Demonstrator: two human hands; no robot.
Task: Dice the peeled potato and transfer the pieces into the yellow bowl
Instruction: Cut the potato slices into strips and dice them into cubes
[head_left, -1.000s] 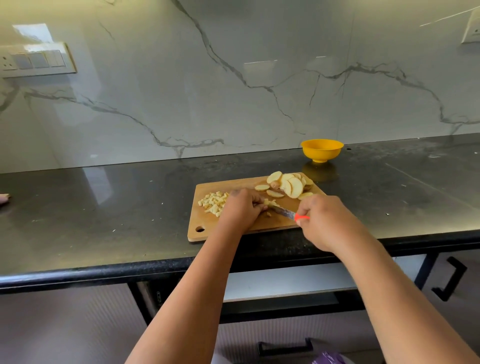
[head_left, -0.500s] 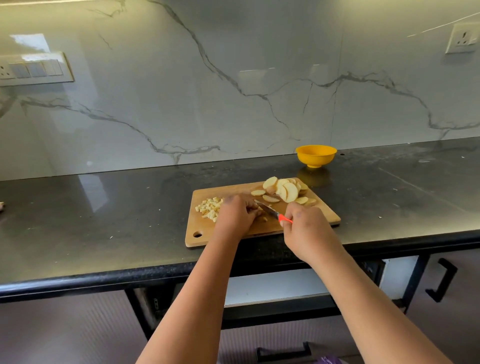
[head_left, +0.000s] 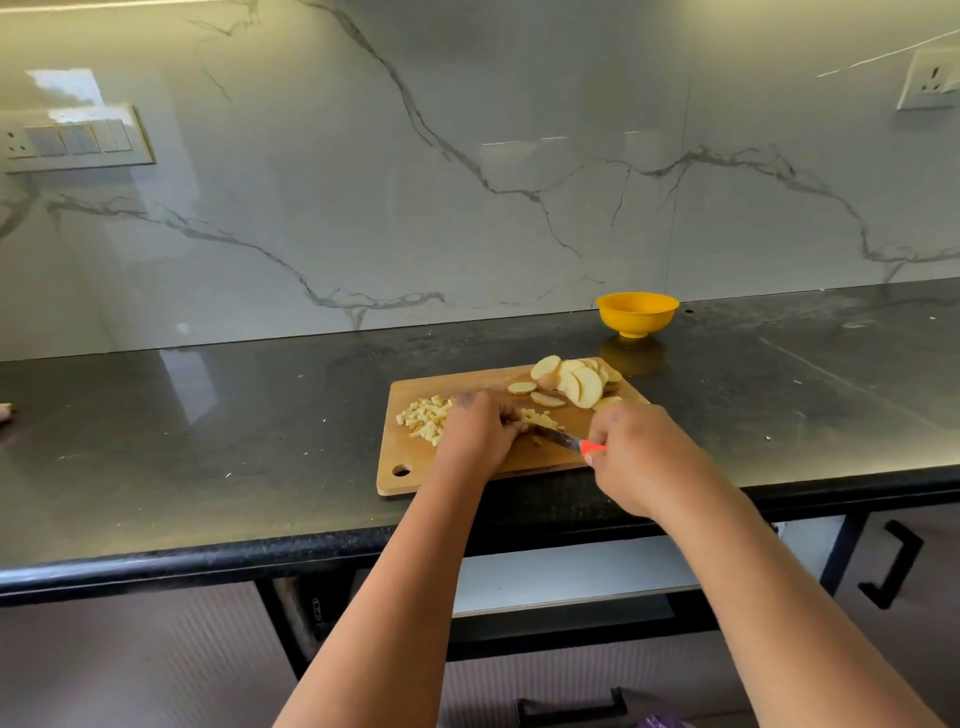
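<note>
**Knife at the potato, mid-board**

We saw the board (head_left: 415, 467) lying on the dark desk (head_left: 208, 441), near its front edge. The left hand (head_left: 478, 434) was curled down over a bit of potato at the middle of the board; its grip was closed, though what lay under the fingers was hidden from us. The right hand (head_left: 639, 452) had its grip closed around the red handle of the knife (head_left: 563, 439), whose blade pointed left and touched the board just beside the left fingertips. A few cut pieces (head_left: 537, 418) lay just behind the blade, between the two hands. A heap of dice (head_left: 423, 413) sat left of the left hand. Round slices (head_left: 576, 382) were piled at the far right corner of the board, beyond the right hand. The bowl (head_left: 637, 313) stood on the desk behind those slices, apart from the board; we could not see into it.
</note>
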